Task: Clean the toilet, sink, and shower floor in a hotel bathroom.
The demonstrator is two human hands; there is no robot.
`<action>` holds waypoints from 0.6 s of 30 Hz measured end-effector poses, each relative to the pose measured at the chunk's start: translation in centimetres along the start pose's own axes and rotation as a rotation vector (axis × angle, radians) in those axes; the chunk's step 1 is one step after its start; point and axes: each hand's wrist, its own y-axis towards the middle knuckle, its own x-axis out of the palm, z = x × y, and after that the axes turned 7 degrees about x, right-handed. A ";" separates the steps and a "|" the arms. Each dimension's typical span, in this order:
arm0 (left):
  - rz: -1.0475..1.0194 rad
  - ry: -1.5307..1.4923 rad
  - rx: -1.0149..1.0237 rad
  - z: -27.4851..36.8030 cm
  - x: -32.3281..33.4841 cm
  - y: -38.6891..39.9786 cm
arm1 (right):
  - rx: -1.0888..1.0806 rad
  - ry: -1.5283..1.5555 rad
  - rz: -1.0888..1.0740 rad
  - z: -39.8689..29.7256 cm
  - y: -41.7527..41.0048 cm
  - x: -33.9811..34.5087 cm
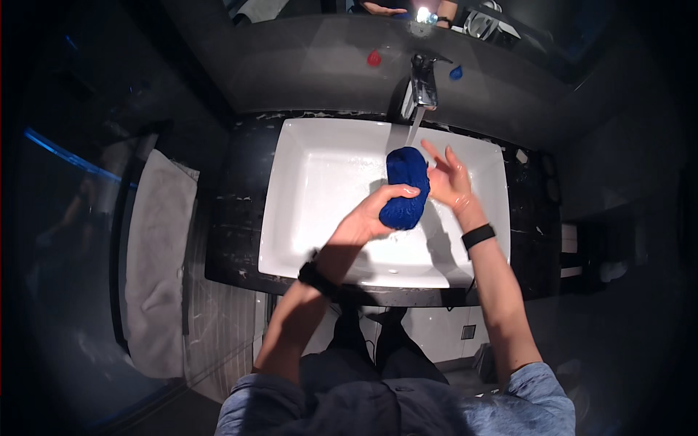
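Observation:
My left hand [371, 211] grips a dark blue bundle of wet-looking cloth [406, 185] over a white rectangular washbasin [289, 207], thumb across its front. Just right of the bundle is my right hand [447, 177], its fingers spread and its palm close to the bundle's side; whether they touch is unclear. The skin of my right hand and wrist looks wet. From the chrome tap [424, 82] a stream of water [417, 125] runs down behind the bundle's upper end, where its landing spot is hidden.
Dark marbled stone counter [240, 201] surrounds the basin. A grey towel [161, 261] hangs at the left. Red [373, 58] and blue [456, 72] drop-shaped markers flank the tap on the wall, below a mirror [338, 24]. A small pale item [522, 156] lies at the counter's back right.

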 end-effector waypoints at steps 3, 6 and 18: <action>-0.296 -0.445 0.164 -3.3 0.8 -0.6 | -0.045 0.335 -0.149 5.2 2.1 -3.1; -0.089 -0.478 0.387 -4.3 2.8 -2.7 | -0.133 0.053 -0.119 4.3 3.3 1.0; 0.330 0.647 0.308 -2.9 0.2 -0.3 | -0.143 -1.078 0.280 3.0 4.9 6.1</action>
